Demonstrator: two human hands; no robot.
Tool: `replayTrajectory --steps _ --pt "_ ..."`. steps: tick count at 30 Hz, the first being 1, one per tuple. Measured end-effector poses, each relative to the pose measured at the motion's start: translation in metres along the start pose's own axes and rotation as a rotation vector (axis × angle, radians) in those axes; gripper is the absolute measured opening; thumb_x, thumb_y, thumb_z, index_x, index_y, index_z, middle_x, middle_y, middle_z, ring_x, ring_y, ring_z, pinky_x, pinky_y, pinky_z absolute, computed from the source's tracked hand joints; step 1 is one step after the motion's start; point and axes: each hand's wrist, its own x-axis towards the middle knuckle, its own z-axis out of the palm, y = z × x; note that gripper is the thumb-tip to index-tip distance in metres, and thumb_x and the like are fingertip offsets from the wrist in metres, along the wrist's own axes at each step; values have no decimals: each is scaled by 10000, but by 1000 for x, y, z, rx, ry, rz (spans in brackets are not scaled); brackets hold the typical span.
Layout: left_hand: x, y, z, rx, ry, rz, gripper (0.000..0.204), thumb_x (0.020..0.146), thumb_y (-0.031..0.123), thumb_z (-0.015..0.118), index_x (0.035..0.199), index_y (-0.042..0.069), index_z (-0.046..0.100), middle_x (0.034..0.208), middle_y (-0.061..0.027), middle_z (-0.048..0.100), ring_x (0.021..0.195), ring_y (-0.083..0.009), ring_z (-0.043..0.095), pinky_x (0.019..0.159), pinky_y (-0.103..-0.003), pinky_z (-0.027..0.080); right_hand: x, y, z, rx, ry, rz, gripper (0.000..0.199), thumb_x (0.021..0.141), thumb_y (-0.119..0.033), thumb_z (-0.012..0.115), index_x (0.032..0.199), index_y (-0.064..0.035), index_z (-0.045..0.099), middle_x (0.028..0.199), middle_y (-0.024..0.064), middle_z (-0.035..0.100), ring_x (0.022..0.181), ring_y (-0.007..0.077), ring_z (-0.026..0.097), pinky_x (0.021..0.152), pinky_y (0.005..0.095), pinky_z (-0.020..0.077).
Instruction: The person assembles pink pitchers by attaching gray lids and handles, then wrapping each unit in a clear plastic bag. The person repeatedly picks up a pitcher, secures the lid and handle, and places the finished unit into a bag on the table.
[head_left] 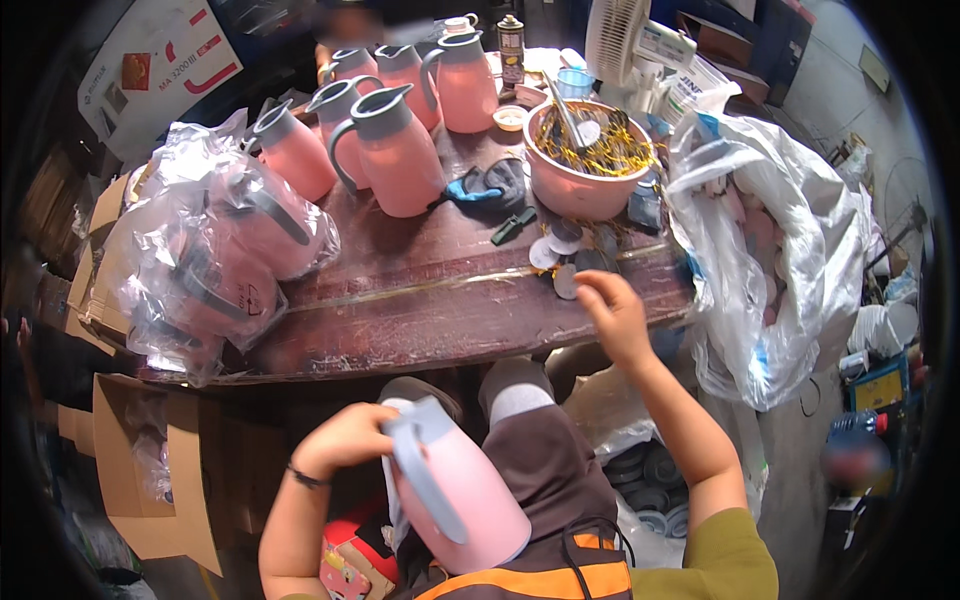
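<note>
On my lap lies a tilted pink jug (470,490) with a grey rim and handle. My left hand (345,438) is closed round its top end, next to the grey collar. Over the table's near edge, my right hand (615,318) has thumb and forefinger closed at the edge of a round grey tag (566,282). More round tags (563,237), some with yellow string, lie just beyond it. A pink tub (580,190) behind them holds a tangle of yellow-stringed tags (610,140). A small dark green tool (514,226) sits left of the tags.
Several pink jugs (400,160) stand at the table's back left. Plastic-wrapped jugs (235,250) fill its left end. A blue-and-grey glove (490,186), spray can (510,50) and white fan (615,40) are further back. A plastic bag (790,220) bulges at right; an open carton (185,480) stands lower left.
</note>
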Motion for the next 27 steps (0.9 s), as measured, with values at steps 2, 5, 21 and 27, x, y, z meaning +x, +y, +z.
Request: replayTrajectory --steps 2,5,21,27 --pt "26 -27 16 214 50 99 312 730 291 790 888 36 703 945 -77 685 999 -207 610 892 -341 466 11 -5 25 -60 -130 -64 280 875 -192 645 1105 -33 632 1042 119 641 937 233 641 830 325 496" --pt "40 -44 27 160 271 268 296 692 280 789 849 44 705 1392 -238 441 1293 -337 449 1025 -376 382 54 -9 70 -188 -208 -120 380 865 -225 635 1192 -42 570 1106 152 623 1031 295 611 894 383 472" --pt "44 -117 -31 -354 441 32 351 829 317 700 846 -34 714 741 -8 651 719 -74 565 678 -242 477 -4 -47 78 328 -310 167 209 813 -35 617 1012 -24 551 865 -7 578 790 76 540 698 234 448" --pt "54 -106 4 -413 281 -54 412 834 382 670 915 -19 723 843 -74 689 735 -125 618 695 -266 491 -143 -42 46 486 -415 109 330 739 0 697 1055 -26 608 1055 81 601 936 189 580 855 297 449"
